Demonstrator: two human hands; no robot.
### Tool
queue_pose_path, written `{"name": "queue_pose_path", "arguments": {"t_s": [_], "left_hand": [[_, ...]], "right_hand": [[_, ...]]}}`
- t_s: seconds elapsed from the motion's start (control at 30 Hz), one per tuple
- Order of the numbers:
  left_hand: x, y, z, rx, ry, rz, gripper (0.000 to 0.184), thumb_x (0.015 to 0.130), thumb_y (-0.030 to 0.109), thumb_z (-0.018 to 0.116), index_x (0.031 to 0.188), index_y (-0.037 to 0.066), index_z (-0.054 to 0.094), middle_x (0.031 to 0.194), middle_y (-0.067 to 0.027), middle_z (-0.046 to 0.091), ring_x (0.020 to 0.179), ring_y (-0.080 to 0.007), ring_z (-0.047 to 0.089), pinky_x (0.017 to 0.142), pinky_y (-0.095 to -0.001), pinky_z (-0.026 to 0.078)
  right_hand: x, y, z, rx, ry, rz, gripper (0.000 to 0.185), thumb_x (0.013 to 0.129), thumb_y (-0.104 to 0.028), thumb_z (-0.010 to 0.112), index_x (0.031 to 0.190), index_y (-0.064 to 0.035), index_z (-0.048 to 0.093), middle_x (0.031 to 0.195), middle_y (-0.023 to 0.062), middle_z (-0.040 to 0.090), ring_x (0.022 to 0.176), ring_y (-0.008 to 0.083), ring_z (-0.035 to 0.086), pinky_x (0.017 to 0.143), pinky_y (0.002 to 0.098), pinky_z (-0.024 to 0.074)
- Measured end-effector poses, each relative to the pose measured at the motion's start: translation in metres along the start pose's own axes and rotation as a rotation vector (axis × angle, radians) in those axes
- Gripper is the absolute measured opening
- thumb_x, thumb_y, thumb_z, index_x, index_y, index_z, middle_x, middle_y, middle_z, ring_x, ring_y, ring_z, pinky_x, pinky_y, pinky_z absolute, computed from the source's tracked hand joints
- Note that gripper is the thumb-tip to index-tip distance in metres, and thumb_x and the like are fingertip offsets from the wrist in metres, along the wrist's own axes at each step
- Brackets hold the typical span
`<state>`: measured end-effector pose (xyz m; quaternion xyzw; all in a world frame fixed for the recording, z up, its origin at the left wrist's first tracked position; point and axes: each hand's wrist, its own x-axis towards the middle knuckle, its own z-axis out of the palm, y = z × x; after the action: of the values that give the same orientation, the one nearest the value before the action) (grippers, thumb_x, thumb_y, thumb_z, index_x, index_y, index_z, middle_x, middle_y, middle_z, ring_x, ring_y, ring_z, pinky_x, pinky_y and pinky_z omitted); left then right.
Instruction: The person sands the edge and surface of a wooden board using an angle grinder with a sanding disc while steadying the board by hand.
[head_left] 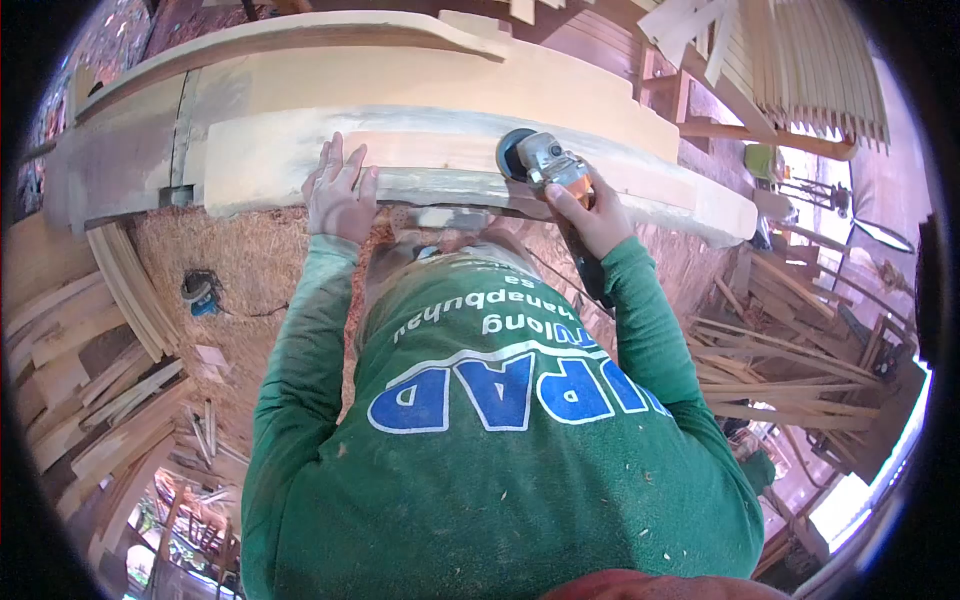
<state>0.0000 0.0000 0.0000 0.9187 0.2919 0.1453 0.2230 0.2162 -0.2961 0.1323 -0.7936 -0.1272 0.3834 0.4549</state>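
dusty floor below the board; left hand open on the board, seemingly steadying it, right hand gripping the grinder over it.

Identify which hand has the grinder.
The right hand, wrapped around the grinder. The left hand holds no tool, resting on the board with fingers spread.

The angle grinder has a silvery metal gear head, an orange section and a dark round disc. It sits tilted right of upper center, its disc at the face of the long wooden plank. Slightly bowed, the pale tan plank spans the upper frame from left to right, lying broad face up, with grayish patches along its edges.
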Motion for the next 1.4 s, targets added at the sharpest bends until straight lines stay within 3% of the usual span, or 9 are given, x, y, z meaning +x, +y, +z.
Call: {"name": "queue_pose_path", "arguments": {"t_s": [0.17, 0.37, 0.47, 0.57, 0.67, 0.7, 0.87, 1.07, 1.4], "left_hand": [[-0.005, 0.022, -0.044, -0.100, 0.193, -0.008, 0.027, 0.097, 0.019, 0.070, 0.120, 0.007, 0.079, 0.135, -0.0196, 0.072, 0.132, -0.0355, 0.065, 0.112, -0.0459, 0.047], [-0.022, 0.035, -0.057, -0.277, 0.199, -0.159, 0.019, 0.096, 0.015, 0.068, 0.109, 0.010, 0.080, 0.113, -0.0103, 0.079, 0.105, -0.0291, 0.074, 0.097, -0.0415, 0.053], [-0.023, 0.010, -0.076, -0.242, 0.207, -0.192, 0.019, 0.094, 0.015, 0.068, 0.108, 0.009, 0.080, 0.111, -0.0116, 0.079, 0.103, -0.0298, 0.074, 0.095, -0.0428, 0.054], [-0.022, 0.003, -0.077, -0.190, 0.190, -0.178, 0.019, 0.093, 0.014, 0.068, 0.106, 0.009, 0.080, 0.110, -0.0123, 0.079, 0.101, -0.0303, 0.074, 0.094, -0.0426, 0.055], [-0.024, 0.011, -0.068, -0.194, 0.208, -0.151, 0.020, 0.094, 0.016, 0.067, 0.108, 0.008, 0.080, 0.109, -0.0131, 0.079, 0.102, -0.0316, 0.074, 0.095, -0.0434, 0.055], [-0.026, 0.020, -0.068, -0.210, 0.178, -0.113, 0.021, 0.094, 0.017, 0.067, 0.108, 0.008, 0.079, 0.110, -0.0128, 0.079, 0.103, -0.0320, 0.074, 0.096, -0.0433, 0.055], [-0.010, 0.046, -0.050, -0.188, 0.110, 0.069, 0.026, 0.096, 0.021, 0.068, 0.116, 0.009, 0.079, 0.128, -0.0121, 0.075, 0.119, -0.0328, 0.070, 0.107, -0.0451, 0.050], [0.003, 0.111, -0.002, 0.045, -0.143, 0.254, 0.049, 0.101, 0.037, 0.063, 0.142, 0.012, 0.068, 0.161, -0.0125, 0.053, 0.151, -0.0334, 0.047, 0.126, -0.0546, 0.029], [-0.009, 0.210, 0.038, 0.177, -0.332, 0.425, 0.068, 0.099, 0.044, 0.065, 0.159, 0.014, 0.051, 0.169, -0.0139, 0.042, 0.157, -0.0419, 0.034, 0.127, -0.0621, 0.020]], "right_hand": [[-0.008, -0.032, 0.010, 0.029, -0.046, -0.008, 0.089, 0.092, -0.037, 0.085, 0.156, 0.0087, 0.042, 0.132, 0.0200, 0.069, 0.119, 0.0226, 0.068, 0.101, 0.0347, 0.0552], [-0.004, -0.062, 0.031, -0.228, -0.153, -0.069, 0.103, 0.089, -0.056, 0.082, 0.158, 0.0086, 0.040, 0.132, 0.0292, 0.069, 0.122, 0.0323, 0.069, 0.104, 0.0387, 0.0548], [0.018, -0.066, 0.085, -0.285, -0.185, -0.159, 0.107, 0.087, -0.064, 0.078, 0.158, 0.0068, 0.041, 0.132, 0.0323, 0.068, 0.126, 0.0400, 0.068, 0.108, 0.0426, 0.0524], [0.024, -0.087, 0.105, -0.314, -0.185, -0.173, 0.091, 0.093, -0.047, 0.080, 0.155, 0.0081, 0.043, 0.127, 0.0244, 0.071, 0.120, 0.0277, 0.068, 0.103, 0.0379, 0.0536], [0.019, -0.083, 0.094, -0.360, -0.147, -0.127, 0.102, 0.089, -0.060, 0.077, 0.158, 0.0062, 0.042, 0.133, 0.0316, 0.067, 0.127, 0.0397, 0.066, 0.109, 0.0432, 0.0509], [0.011, -0.080, 0.082, -0.377, -0.142, -0.086, 0.107, 0.087, -0.065, 0.076, 0.159, 0.0051, 0.041, 0.136, 0.0345, 0.066, 0.130, 0.0449, 0.064, 0.111, 0.0455, 0.0498], [-0.022, -0.036, 0.028, -0.211, -0.017, -0.014, 0.103, 0.089, -0.060, 0.079, 0.161, 0.0022, 0.039, 0.134, 0.0308, 0.068, 0.126, 0.0357, 0.069, 0.107, 0.0398, 0.0529], [-0.050, 0.003, -0.037, 0.008, 0.140, -0.010, 0.095, 0.092, -0.049, 0.082, 0.159, 0.0031, 0.041, 0.131, 0.0230, 0.070, 0.121, 0.0258, 0.069, 0.104, 0.0359, 0.0544], [-0.080, 0.067, -0.136, 0.081, 0.261, 0.103, 0.096, 0.089, -0.050, 0.084, 0.158, 0.0035, 0.044, 0.137, 0.0223, 0.067, 0.127, 0.0250, 0.066, 0.107, 0.0367, 0.0521]]}}
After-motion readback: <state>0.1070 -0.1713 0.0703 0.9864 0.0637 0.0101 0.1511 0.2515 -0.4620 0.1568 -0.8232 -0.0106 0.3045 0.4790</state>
